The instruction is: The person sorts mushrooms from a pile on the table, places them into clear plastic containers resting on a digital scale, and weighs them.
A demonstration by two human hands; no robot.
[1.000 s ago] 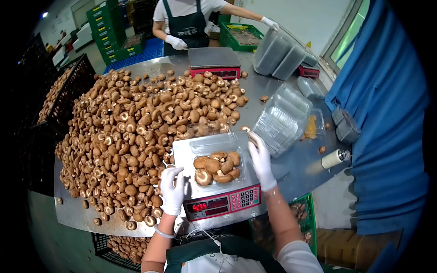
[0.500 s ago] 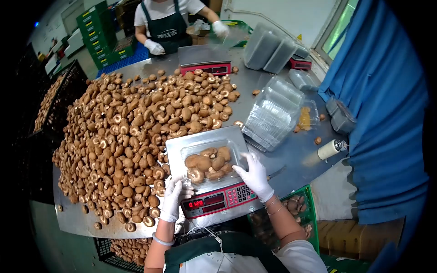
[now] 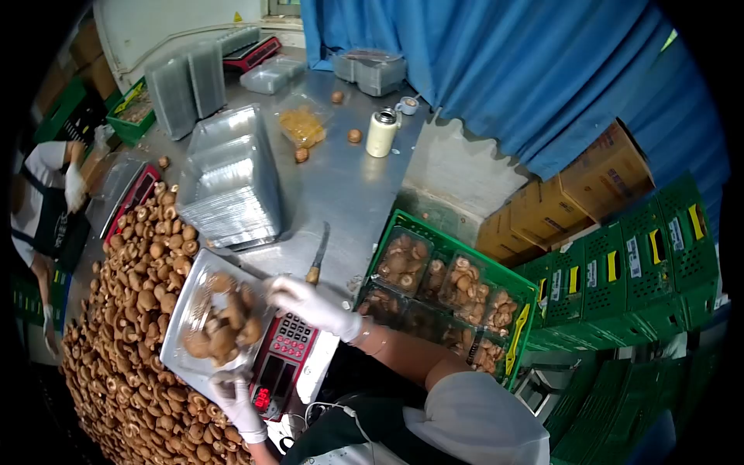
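Observation:
A clear plastic tray of brown mushrooms [image 3: 225, 324], blurred, is at the metal plate of a red scale [image 3: 287, 345]; I cannot tell whether it touches the plate. My left hand [image 3: 239, 407], in a white glove, has its fingers closed on the tray's near edge. At the opposite edge is my right hand [image 3: 314, 306], gloved too, its smeared fingers bent over the rim. Past my right hand, a knife [image 3: 319, 254] lies on the metal table, its handle towards me.
Loose mushrooms [image 3: 124, 341] are heaped on the left. Stacked clear trays [image 3: 232, 186] stand ahead, with a cream flask [image 3: 382, 133] beyond. A green crate [image 3: 525, 325] at right holds filled trays. More green crates [image 3: 620, 271] and cartons [image 3: 570, 186] stand farther right. A co-worker [image 3: 50, 194] is at far left.
My view has swung right, bringing the crate of filled trays fully into sight. Both hands stay at the tray; the left fingers now close on its edge, and the tray has blurred with motion.

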